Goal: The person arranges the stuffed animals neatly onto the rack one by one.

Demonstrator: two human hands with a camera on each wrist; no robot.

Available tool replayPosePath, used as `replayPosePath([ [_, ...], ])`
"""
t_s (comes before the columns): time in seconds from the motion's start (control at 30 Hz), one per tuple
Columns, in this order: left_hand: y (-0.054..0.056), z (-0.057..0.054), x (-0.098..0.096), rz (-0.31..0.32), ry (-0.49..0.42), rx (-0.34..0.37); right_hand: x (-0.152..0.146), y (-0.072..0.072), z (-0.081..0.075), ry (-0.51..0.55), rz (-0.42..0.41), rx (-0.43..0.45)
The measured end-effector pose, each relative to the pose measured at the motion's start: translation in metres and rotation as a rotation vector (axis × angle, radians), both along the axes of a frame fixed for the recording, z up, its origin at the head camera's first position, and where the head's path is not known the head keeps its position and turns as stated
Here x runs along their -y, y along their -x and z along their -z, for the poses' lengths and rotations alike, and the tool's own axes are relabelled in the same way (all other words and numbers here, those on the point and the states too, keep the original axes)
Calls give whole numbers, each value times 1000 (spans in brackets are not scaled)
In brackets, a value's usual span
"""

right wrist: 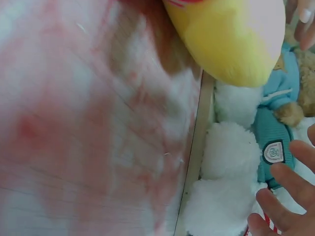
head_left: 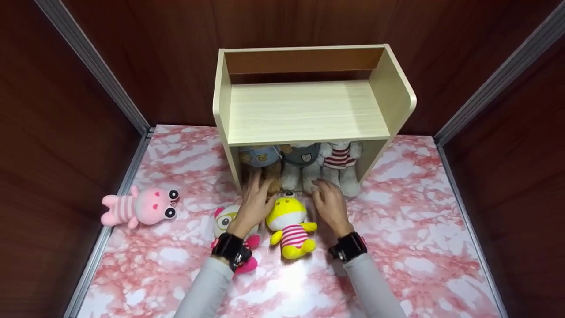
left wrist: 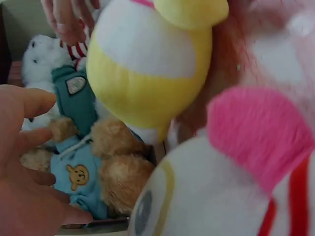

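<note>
My left hand reaches over a white and pink plush, its straight fingers at the feet of a brown teddy bear in a blue top. Opposite it, my right hand spreads its fingers before the white legs of two other plush toys. One of these wears a dark teal top; the other has a red-striped top. Between the hands lies a yellow plush with a pink-striped body, face up. Neither hand holds anything.
The three dressed toys sit in the lower compartment of a pale wooden shelf, partly hidden under its board. A pink striped plush lies at the far left. Dark wood panels enclose the pink marbled surface.
</note>
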State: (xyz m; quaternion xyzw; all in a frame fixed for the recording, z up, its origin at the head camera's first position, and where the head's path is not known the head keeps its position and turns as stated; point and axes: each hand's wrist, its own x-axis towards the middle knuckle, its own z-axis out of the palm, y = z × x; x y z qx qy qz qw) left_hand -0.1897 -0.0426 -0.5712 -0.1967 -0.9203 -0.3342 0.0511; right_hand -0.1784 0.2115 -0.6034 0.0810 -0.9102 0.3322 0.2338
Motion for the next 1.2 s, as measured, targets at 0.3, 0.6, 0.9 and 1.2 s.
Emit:
replayPosePath([
  [0.3,-22,-1,-7,-3,-153,130,7,-18,6,82,6,60],
  [0.6,-29,15,-11,-45,-112,231,14,-28,15,207,-22,183],
  [0.9,-22,24,-11,-54,-117,391,13,-30,19,263,-26,286],
  [1.2,-14,30,-10,-12,-111,466,9,-29,24,251,-15,338],
])
